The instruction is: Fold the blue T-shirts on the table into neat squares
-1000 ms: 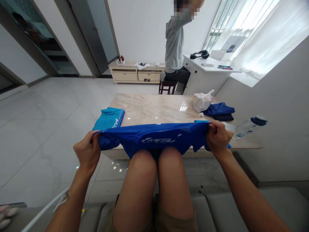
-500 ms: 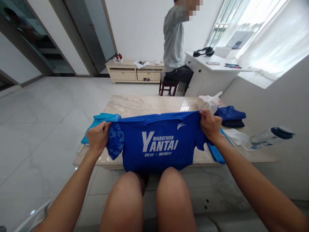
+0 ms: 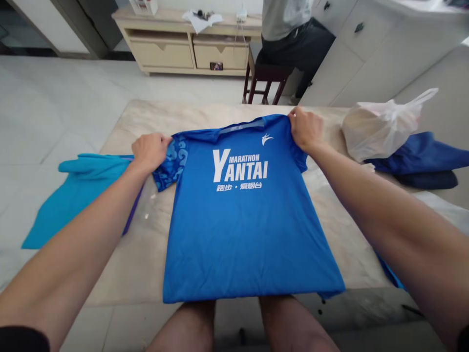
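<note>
A blue T-shirt [image 3: 242, 230] with white "Marathon Yantai" lettering lies spread over the marble-topped table [image 3: 146, 115], its hem at the near edge above my knees. My left hand [image 3: 151, 150] pinches the shoulder by the patterned sleeve. At the opposite shoulder, my right hand [image 3: 307, 128] grips the fabric beside the plain sleeve. The collar sags slightly between both hands. Left of the shirt, partly behind my left forearm, lies a light blue folded garment [image 3: 80, 190] with a purple edge.
On the right are a white plastic bag [image 3: 381, 127] and dark blue folded clothes [image 3: 421, 156]. Beyond the table, a person [image 3: 286, 24] sits on a dark wooden stool [image 3: 271, 73] by a white desk. A low cream cabinet [image 3: 161, 51] stands along the far wall.
The shirt, earlier held up with its lower part hanging by my knees, now lies stretched flat on the table. Both hands have moved forward with it, and my view has tipped down and closer.
</note>
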A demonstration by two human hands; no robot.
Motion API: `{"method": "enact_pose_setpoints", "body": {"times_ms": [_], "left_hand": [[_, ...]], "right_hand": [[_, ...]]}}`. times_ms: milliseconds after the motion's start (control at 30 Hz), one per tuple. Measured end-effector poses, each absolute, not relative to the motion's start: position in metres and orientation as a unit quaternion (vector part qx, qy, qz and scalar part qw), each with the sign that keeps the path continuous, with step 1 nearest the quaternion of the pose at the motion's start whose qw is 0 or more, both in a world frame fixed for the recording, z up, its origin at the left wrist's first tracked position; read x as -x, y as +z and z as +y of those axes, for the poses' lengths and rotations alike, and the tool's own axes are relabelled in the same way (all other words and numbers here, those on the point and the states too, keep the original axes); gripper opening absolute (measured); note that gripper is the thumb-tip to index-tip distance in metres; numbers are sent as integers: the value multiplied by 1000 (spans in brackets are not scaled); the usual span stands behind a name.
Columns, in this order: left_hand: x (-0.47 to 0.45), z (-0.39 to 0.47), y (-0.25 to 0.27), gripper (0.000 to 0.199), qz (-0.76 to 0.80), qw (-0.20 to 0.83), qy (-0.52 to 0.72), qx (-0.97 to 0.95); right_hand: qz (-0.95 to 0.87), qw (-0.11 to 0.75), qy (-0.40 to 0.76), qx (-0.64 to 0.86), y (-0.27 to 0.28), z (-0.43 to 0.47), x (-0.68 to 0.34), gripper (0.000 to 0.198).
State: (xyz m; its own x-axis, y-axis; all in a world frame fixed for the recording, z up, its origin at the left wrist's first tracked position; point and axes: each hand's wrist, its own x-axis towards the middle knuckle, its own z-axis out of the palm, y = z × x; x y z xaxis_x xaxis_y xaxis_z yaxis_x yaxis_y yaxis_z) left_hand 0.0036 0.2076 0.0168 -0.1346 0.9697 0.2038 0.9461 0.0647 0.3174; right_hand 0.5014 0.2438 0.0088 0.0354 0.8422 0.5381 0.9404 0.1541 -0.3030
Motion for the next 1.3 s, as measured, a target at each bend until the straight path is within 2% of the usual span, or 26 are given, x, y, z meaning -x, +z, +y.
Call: {"method": "enact_pose_setpoints", "body": {"times_ms": [67,167,300,433,800,1000,1133,1200,1300], "left_hand": [[-23,194,20,51,719,15,199,-666],[-58,125,24,58,657,0,200,-727],[-90,4,-3,67,594,63,187,-780],[-99,-48,-35,76,587,84,130,-795],[-91,-84,-30,78,595,67,54,-799],[-84,-123,-32,75,601,61,28,-796],[-81,-126,-14,73,595,69,-3,-800],[-81,-121,-3,70,583,66,11,-810],[-83,-109,7,67,563,59,54,-822]], "right_hand": [[-706,293,-71,641,5,231,-485,43],[-737,239,-46,630,10,158,-460,55],[-773,197,33,602,1,14,-442,61],[-778,154,104,600,-27,-71,-438,67],[-771,84,72,627,-46,-124,-431,72],[-794,7,84,602,-38,-155,-438,79],[-816,-10,106,568,-14,-148,-456,65],[-825,7,116,553,-2,-138,-463,55],[-821,54,98,560,8,-123,-463,53]]}}
